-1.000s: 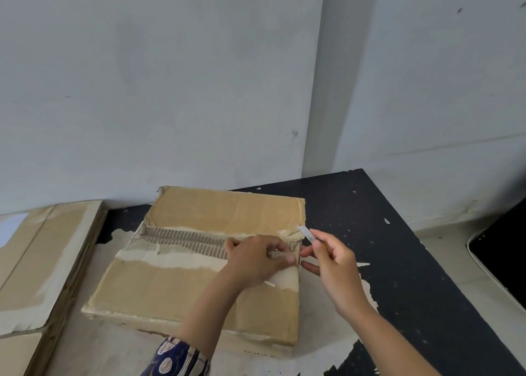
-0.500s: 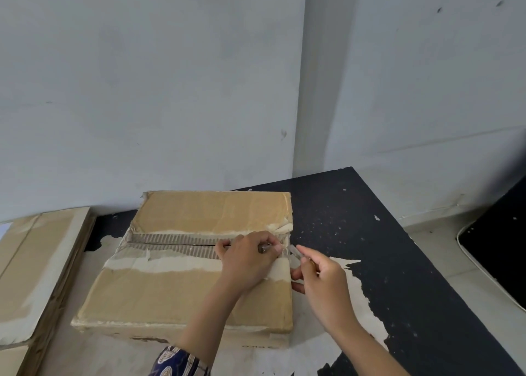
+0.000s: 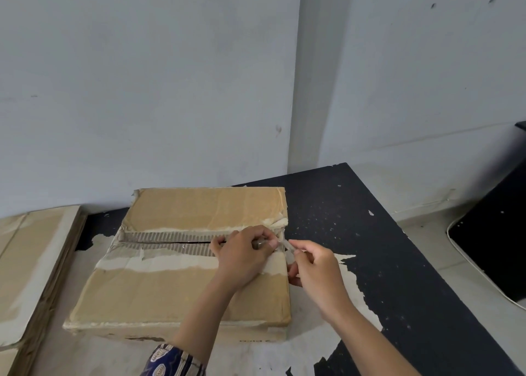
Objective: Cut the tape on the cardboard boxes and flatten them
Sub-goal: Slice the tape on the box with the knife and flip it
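At the right end of the box's (image 3: 182,287) top seam, the left hand (image 3: 242,257) rests on the cardboard, fingers curled and pinching something small at the seam; what it is I cannot tell. Just beside it, the right hand (image 3: 316,270) grips a blade (image 3: 284,244), its tip at the box's right edge near the left fingertips. Torn tape (image 3: 159,264) and bare corrugation run along the slit seam. Beneath the box lies a black, chipped table (image 3: 384,233). Flattened cardboard (image 3: 31,267) is stacked at the left, well apart.
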A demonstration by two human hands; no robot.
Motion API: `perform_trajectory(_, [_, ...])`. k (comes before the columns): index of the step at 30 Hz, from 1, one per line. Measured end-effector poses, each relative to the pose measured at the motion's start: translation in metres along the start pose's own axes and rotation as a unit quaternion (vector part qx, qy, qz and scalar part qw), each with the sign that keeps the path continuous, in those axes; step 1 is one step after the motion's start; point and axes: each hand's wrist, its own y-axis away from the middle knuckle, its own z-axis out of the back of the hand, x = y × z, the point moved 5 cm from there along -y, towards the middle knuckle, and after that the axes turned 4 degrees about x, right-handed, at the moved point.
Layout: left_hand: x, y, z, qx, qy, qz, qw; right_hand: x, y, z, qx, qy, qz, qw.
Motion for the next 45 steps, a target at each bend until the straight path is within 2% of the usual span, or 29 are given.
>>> perform_trajectory(7, [-0.004, 0.002, 0.003, -0.009, 0.009, -0.018, 1.0, -0.007, 0.01, 0.005, 0.041, -0.098, -0.034, 0.994])
perform_trajectory(12, [-0.008, 0.0, 0.011, 0.006, 0.04, -0.038, 0.998, -0.003, 0.003, 0.003, 0.017, -0.075, -0.009, 0.997])
perform_trajectory(15, [-0.007, 0.001, 0.01, -0.007, 0.041, -0.041, 0.998, -0.003, 0.004, 0.002, 0.047, -0.061, -0.02, 0.997])
perform_trajectory(19, [-0.005, 0.001, 0.013, -0.041, -0.026, -0.074, 0.996, -0.008, 0.007, 0.015, 0.01, -0.158, -0.057, 0.986])
perform_trajectory(22, [-0.007, 0.005, 0.017, -0.072, -0.052, -0.106, 0.99, -0.009, 0.002, 0.019, -0.02, -0.166, -0.056, 0.984])
perform_trajectory(25, [-0.015, 0.006, 0.022, -0.14, -0.207, -0.111, 0.962, -0.005, -0.003, 0.015, -0.019, -0.168, -0.045, 0.985])
perform_trajectory(28, [-0.004, -0.006, 0.021, -0.048, -0.3, -0.016, 0.953, -0.001, -0.007, 0.008, -0.015, -0.163, -0.03, 0.986])
perform_trajectory(30, [0.008, -0.018, 0.022, 0.014, -0.33, 0.012, 0.944, -0.001, -0.008, 0.005, -0.017, -0.166, -0.028, 0.986])
perform_trajectory(35, [0.023, -0.033, 0.016, 0.075, -0.353, -0.087, 0.929, -0.004, -0.007, 0.0, -0.035, -0.184, -0.023, 0.982])
perform_trajectory(39, [0.027, -0.028, 0.014, 0.038, -0.341, -0.099, 0.934, -0.001, -0.01, 0.0, -0.047, -0.148, 0.004, 0.988])
perform_trajectory(43, [0.022, -0.029, 0.018, -0.007, -0.26, -0.064, 0.963, 0.005, -0.013, 0.001, -0.057, -0.109, 0.02, 0.992])
perform_trajectory(45, [0.02, -0.035, 0.018, 0.022, -0.259, -0.036, 0.965, 0.005, -0.013, 0.0, -0.057, -0.099, 0.018, 0.993])
